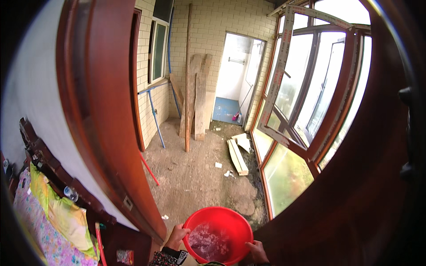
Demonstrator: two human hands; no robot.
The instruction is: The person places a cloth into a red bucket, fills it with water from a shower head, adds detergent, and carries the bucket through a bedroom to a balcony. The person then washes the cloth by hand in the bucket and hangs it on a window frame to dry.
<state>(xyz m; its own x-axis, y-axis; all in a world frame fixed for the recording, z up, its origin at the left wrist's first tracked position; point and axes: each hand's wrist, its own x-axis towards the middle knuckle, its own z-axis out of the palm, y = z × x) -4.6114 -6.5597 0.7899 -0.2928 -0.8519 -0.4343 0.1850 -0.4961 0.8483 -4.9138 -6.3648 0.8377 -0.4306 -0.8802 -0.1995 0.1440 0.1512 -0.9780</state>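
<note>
My left hand grips the left rim of a red plastic basin, its thumb over the edge. On the opposite side my right hand holds the right rim. Inside the basin lies dark, murky water with whitish suds on top. The basin is held in front of my body at the bottom of the view, with a doorway around me. A dark floral sleeve with a black-and-white cuff shows at my left wrist.
Brown door frame at left; dark door panel at right. Ahead, a rough dirt floor has light boards, a wooden pole, leaning planks and a blue pipe. Windows line the right. A bed stands lower left.
</note>
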